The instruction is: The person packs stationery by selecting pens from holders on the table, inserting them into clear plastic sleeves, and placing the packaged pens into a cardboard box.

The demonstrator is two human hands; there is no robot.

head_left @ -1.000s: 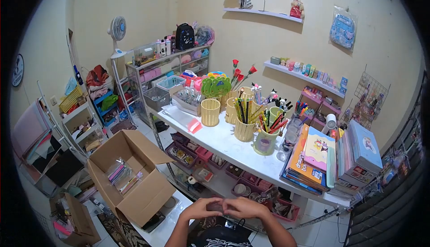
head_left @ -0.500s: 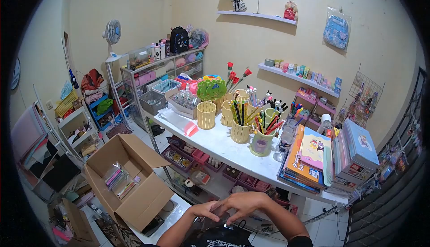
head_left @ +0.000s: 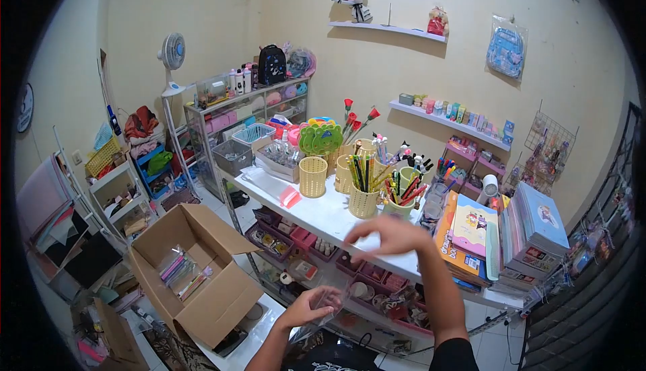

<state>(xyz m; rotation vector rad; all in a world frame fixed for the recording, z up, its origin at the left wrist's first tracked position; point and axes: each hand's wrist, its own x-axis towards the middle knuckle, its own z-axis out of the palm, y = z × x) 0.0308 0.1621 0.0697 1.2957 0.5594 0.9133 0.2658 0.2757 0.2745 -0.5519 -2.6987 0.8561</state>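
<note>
My left hand point(head_left: 306, 307) is low in front of my body, its fingers curled around what looks like a clear plastic bag point(head_left: 328, 302). The bag's outline is hard to make out. Out over the front edge of the white table point(head_left: 323, 215) is my right hand point(head_left: 391, 236), fingers bent and apart, with nothing seen in it. Just beyond it stands a pale green cup point(head_left: 402, 208) of red and dark pencils, its lower part behind the hand. Beside that, a cream perforated basket point(head_left: 363, 203) holds yellow and black pencils.
An open cardboard box point(head_left: 225, 310) with packs of pens point(head_left: 178, 268) sits at my left. Stacked books point(head_left: 464, 236) fill the table's right end. A cream basket point(head_left: 313, 177) and a pink-edged plastic packet point(head_left: 290, 197) are farther left. Pink trays point(head_left: 306, 236) line the shelf below.
My hands have come apart. The right one has moved up and forward to the table edge near the pencil cups, while the left stays low with the clear plastic.
</note>
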